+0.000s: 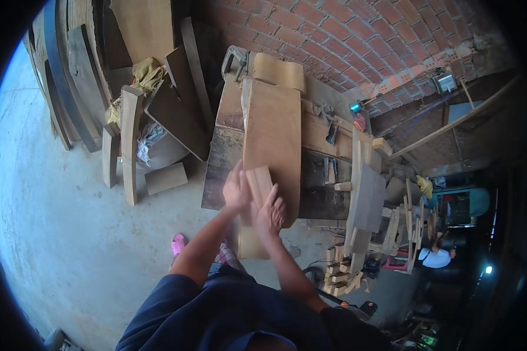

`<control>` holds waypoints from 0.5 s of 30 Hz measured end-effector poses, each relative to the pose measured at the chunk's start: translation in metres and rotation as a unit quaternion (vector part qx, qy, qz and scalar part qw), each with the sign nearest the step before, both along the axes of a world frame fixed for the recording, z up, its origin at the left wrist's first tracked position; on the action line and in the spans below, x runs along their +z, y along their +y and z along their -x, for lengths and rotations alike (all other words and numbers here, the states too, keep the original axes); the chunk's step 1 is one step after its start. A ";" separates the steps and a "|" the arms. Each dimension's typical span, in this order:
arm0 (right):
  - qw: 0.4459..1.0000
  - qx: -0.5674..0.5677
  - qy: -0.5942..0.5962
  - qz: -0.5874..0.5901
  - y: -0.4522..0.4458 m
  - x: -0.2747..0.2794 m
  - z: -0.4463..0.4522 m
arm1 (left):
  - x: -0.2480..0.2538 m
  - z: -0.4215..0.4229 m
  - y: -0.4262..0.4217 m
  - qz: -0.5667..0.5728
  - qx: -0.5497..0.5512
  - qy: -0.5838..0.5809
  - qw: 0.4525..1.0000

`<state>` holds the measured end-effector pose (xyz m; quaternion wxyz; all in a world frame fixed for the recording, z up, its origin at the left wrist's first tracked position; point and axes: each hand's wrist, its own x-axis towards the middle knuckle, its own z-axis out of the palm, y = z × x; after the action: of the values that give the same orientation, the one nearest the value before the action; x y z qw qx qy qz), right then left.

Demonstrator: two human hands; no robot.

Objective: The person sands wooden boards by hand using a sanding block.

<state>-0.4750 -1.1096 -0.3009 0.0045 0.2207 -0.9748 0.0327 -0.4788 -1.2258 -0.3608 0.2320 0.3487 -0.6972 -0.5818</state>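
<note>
A wide, smooth wooden board lies lengthwise on the workbench in front of me. On its near part rests a small rectangular wooden block, tilted across the board. My right hand is closed around the block's near end, with fingers pressed along its right side. My left hand, slightly blurred, is against the block's left side by the board's left edge, its fingers partly hidden. Under the board's near end, another pale wooden piece sticks out.
A metal clamp sits at the bench's far left corner, beside a curved wooden piece. A hand plane lies right of the board. Planks lean at left; stacked wood blocks stand at right. Another person is far right.
</note>
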 end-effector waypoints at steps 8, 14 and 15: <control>0.997 0.006 0.077 0.005 -0.059 -0.010 0.071 | 0.010 -0.001 -0.006 -0.002 -0.030 -0.069 0.997; 0.994 0.045 0.096 -0.007 -0.187 -0.001 0.243 | 0.005 0.002 -0.004 0.055 0.000 -0.050 0.997; 0.996 0.042 0.084 0.004 -0.208 0.003 0.265 | 0.001 0.003 -0.005 0.063 0.004 -0.042 0.997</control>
<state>-0.7405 -1.3178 -0.2978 0.0860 0.2631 -0.9607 0.0184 -0.4813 -1.2303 -0.3597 0.2271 0.3602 -0.7402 -0.5204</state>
